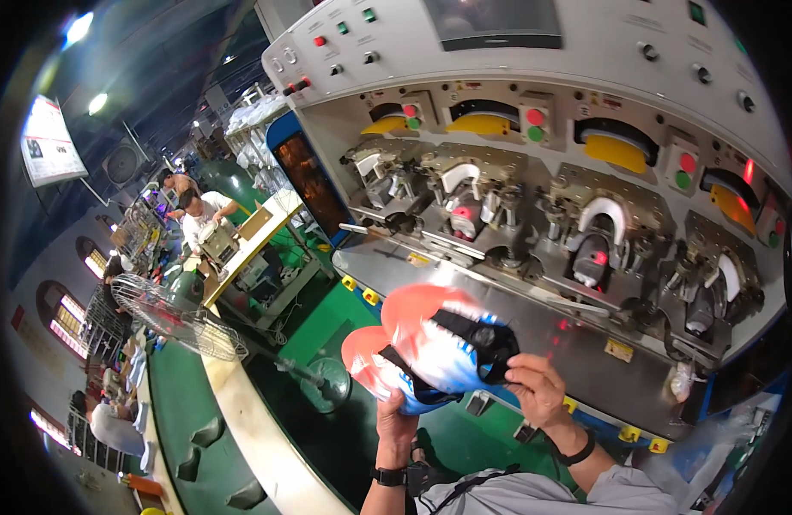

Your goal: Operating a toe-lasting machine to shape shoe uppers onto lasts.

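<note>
Two shoe uppers, coral at the toe, white in the middle and blue toward the heel, with black linings, are held side by side in front of the machine. My left hand (396, 422) is closed on the left shoe upper (363, 354) from below, its thumb pressed to the side. With bent fingers my right hand (538, 390) grips the black heel collar of the right shoe upper (439, 348), which is slightly blurred. The uppers overlap, and part of the left one is hidden behind the right one.
A wide machine with several metal moulding stations (598, 245) and red and green buttons (534, 124) stands ahead; its steel ledge (533, 330) is nearest. Left are a curved green conveyor (177, 386) holding dark pieces, a wire-cage fan (169, 313), and a worker at a yellow-edged table (263, 236).
</note>
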Demonstrator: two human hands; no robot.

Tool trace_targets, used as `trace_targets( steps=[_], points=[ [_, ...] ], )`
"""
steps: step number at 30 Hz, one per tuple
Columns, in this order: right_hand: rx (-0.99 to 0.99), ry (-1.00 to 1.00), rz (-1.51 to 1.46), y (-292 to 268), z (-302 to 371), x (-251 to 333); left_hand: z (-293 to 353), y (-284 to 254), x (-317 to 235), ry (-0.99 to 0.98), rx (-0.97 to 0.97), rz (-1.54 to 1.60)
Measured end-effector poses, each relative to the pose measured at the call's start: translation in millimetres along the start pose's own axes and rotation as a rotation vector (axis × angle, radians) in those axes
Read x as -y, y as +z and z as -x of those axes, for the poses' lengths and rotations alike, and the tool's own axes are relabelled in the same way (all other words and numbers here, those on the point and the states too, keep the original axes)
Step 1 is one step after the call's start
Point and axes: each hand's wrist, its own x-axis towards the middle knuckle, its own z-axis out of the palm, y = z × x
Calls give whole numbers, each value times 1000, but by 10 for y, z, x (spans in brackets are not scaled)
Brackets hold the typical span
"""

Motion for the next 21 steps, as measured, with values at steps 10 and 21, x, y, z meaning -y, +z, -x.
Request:
trace_targets(
  steps=[10,21],
  points=[
    [-342,-270,343,2313,-2216,-1206,-1583,-896,-1416,-132,106,-30],
    [-40,2,514,3355,-2904,-2503,-2922,-1197,-2022,-298,164,87]
  ],
)
